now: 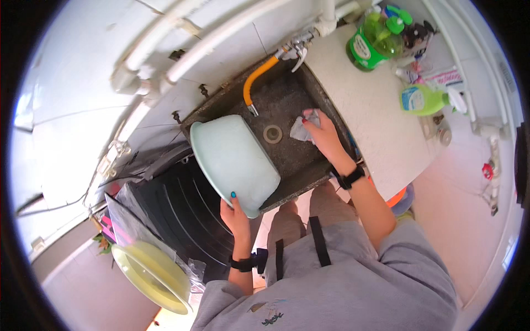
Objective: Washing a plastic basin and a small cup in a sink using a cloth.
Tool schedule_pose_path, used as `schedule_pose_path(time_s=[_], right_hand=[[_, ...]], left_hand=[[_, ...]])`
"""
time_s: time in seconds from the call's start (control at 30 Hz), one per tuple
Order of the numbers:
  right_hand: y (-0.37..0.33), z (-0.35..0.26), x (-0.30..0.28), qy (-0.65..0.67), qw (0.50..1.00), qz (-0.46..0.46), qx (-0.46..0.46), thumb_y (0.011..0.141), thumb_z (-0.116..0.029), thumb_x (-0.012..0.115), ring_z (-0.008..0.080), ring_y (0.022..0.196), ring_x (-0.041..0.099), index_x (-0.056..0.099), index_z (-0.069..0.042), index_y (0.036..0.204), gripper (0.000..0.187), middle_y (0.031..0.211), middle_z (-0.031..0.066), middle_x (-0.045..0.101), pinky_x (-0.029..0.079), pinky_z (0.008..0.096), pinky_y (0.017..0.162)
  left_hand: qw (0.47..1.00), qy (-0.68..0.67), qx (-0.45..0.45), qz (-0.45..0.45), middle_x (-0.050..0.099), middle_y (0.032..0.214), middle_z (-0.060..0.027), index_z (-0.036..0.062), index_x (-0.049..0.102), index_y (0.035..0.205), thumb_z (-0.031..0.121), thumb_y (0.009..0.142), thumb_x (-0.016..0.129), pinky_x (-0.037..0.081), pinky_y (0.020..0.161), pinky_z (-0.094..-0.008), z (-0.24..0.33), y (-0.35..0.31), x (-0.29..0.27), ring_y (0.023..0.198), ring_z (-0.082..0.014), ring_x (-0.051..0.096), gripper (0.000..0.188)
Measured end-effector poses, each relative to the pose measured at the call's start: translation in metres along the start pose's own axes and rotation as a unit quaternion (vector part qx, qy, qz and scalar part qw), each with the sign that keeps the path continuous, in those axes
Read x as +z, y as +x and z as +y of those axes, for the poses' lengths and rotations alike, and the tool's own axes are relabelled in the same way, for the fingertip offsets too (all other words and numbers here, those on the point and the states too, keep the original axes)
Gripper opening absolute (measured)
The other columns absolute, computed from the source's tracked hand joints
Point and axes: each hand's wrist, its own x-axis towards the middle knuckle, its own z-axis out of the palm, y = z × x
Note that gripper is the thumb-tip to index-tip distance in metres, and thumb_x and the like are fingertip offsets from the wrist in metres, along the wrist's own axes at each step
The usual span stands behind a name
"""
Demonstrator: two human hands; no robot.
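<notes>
A pale green basin [234, 157] rests tipped in the left part of the dark stone sink [284, 94], its rim toward the left. My left hand [236, 219] grips the basin's near rim, thumb on top and the other fingers mostly hidden. In my right hand [326, 137] is a crumpled greyish-white cloth [302, 131], held over the sink's right side, beside the round drain [273, 134]. An orange hose [256, 80] runs from the metal tap [298, 44] down into the sink, its end close to the basin.
Right of the sink, a pale counter [359, 105] carries a green pump bottle [375, 44] and a green spray bottle [425, 100]. White pipes [221, 36] run along the wall. At lower left are a black ridged surface [182, 204] and a yellow basin [152, 278].
</notes>
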Motion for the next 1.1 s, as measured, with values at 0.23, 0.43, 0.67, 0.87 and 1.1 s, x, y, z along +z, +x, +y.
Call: schedule_pose_path(time_s=[0.23,0.43,0.67,0.87,1.1], right_hand=[[0.076,-0.055,0.004,-0.449,0.877,0.011,-0.172,0.073,-0.013,0.053,0.0408,0.072,0.056,0.021,-0.023,0.136,0.070,0.075,0.0230,0.059,0.044,0.0467,0.067],[0.106,-0.051,-0.006,-0.521,0.848,-0.003,-0.100,0.076,-0.020,0.051,0.0374,0.086,0.058,0.024,-0.020,0.135,0.065,0.093,0.0212,0.060,0.046,0.0453,0.074],[0.103,-0.039,-0.050,-0.427,0.903,-0.009,0.043,0.071,-0.018,0.052,0.0340,0.072,0.062,0.049,-0.005,0.116,0.047,0.090,0.0222,0.061,0.051,0.0381,0.059],[0.063,-0.012,-0.063,-0.122,0.989,-0.088,0.004,0.079,-0.016,0.057,0.0199,0.054,0.059,0.052,0.004,0.096,0.027,0.071,0.0124,0.060,0.048,0.0303,0.045],[0.007,0.015,-0.077,0.055,0.996,-0.011,0.075,0.081,-0.016,0.056,0.0176,0.053,0.058,0.055,0.002,0.083,0.018,0.068,0.0096,0.060,0.047,0.0275,0.046]], left_hand=[[0.988,0.138,0.045,0.049,0.043,0.056,-0.0134,-0.0039,0.048,0.076,0.014,0.084,0.053,0.034,0.047,-0.0312,0.025,0.016,-0.006,0.050,-0.0160,0.035,0.021],[0.976,0.204,0.080,0.008,0.052,0.065,-0.0201,-0.0019,0.051,0.075,0.014,0.080,0.055,0.038,0.053,-0.0391,0.031,0.020,0.022,0.059,-0.0355,0.051,0.017],[0.983,0.181,0.034,-0.020,0.056,0.074,-0.0234,-0.0019,0.052,0.079,0.014,0.078,0.058,0.042,0.062,-0.0434,0.019,0.035,0.055,0.075,-0.0416,0.055,0.017],[0.975,0.216,0.047,-0.016,0.057,0.078,-0.0234,-0.0014,0.054,0.082,0.014,0.078,0.057,0.042,0.064,-0.0454,0.022,0.044,0.073,0.077,-0.0424,0.055,0.017],[0.969,0.236,0.069,0.004,0.058,0.078,-0.0226,0.0002,0.055,0.084,0.017,0.080,0.056,0.042,0.064,-0.0449,0.025,0.052,0.067,0.076,-0.0415,0.055,0.018]])
